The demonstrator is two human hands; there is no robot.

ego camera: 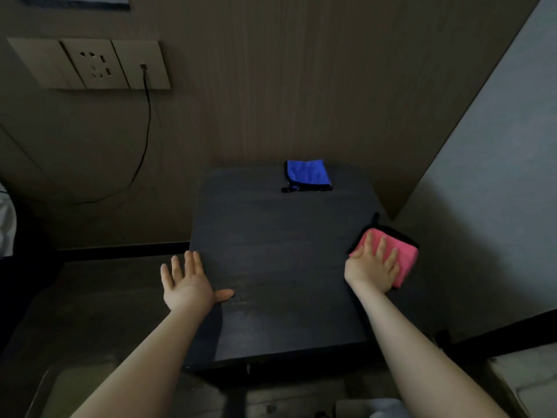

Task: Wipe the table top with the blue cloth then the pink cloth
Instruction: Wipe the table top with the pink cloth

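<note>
The single head-worn camera looked forward and steeply down, close above the dark desk (271, 267) against the wall.

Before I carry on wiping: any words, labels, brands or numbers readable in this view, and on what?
None readable.
Blue cloth: no label shows.
Pink cloth: no label shows.
Wall socket panel: only plug holes, no markings legible.
Table top: plain dark surface, no text.

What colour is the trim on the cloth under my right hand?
Black trim on the pink cloth, shown in the head view, its only view.
</note>
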